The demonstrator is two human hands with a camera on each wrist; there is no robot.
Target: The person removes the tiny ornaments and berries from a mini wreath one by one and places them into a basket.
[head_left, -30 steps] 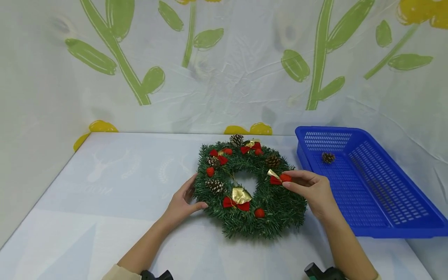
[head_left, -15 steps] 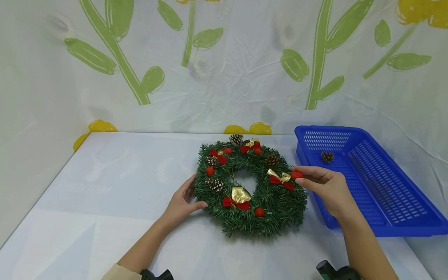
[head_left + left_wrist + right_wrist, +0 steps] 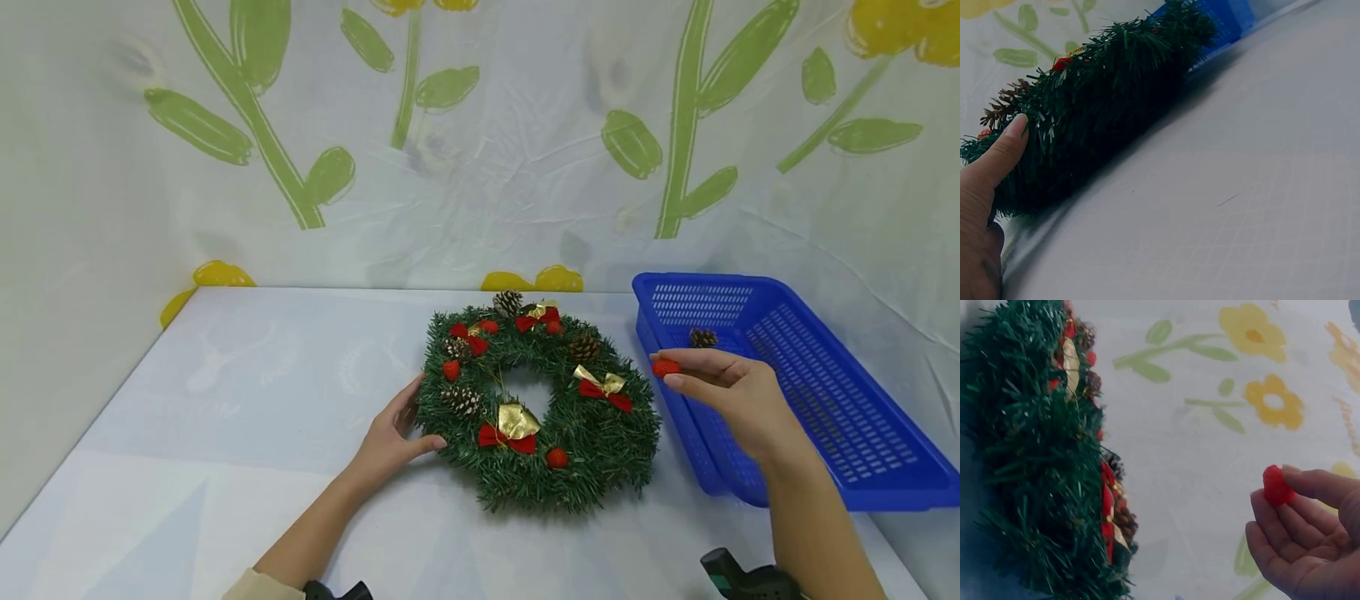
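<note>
A green wreath (image 3: pixel 536 408) with red bows, gold bells, pine cones and red berries lies flat on the white table (image 3: pixel 225 417). My left hand (image 3: pixel 390 437) rests against its left rim, thumb on the needles (image 3: pixel 1007 147), fingers straight. My right hand (image 3: pixel 723 387) is raised just right of the wreath, over the left edge of the blue basket (image 3: pixel 795 392). It pinches a small red berry (image 3: pixel 665 367) between thumb and fingertips; the right wrist view shows the berry (image 3: pixel 1277 485) at the fingertips, clear of the wreath (image 3: pixel 1041 462).
The blue slotted basket holds one pine cone (image 3: pixel 702 337) near its far end. A flower-print sheet (image 3: pixel 480 142) backs the table and covers both sides. Bare table surface stretches left of the wreath.
My right hand has pulled a red berry off the wreath's right side and carried it rightward to above the basket's edge. The left hand has stayed at the wreath's left rim.
</note>
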